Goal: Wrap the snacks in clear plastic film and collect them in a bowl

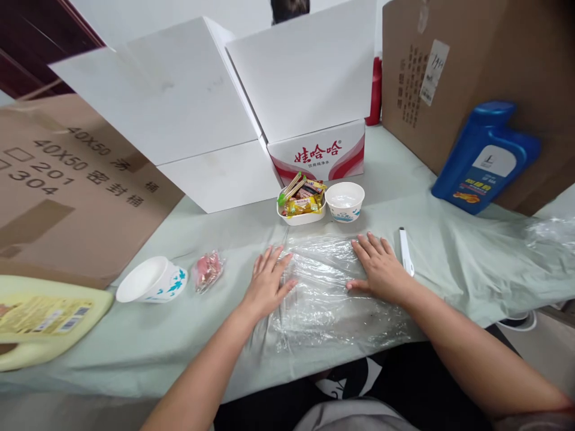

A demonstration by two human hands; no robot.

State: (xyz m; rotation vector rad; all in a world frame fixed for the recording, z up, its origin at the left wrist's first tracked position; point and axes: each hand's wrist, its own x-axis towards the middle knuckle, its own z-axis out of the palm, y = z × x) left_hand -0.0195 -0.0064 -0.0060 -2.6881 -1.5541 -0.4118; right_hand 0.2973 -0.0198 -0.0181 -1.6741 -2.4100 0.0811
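A crinkled sheet of clear plastic film lies flat on the green cloth in front of me. My left hand rests on its left edge, fingers spread. On the upper right part of the film lies my right hand, also flat with fingers apart. Just beyond the film stand a white tray of wrapped snacks and a white paper bowl with something clear inside. A white utility knife lies right of my right hand. Left of my left hand is a small clear packet with pink contents.
A second paper bowl tilts at the left, near a pale yellow jug. White boxes and a red-printed carton stand behind. Brown cartons flank both sides. A blue bottle stands right. The table's front edge is close to my body.
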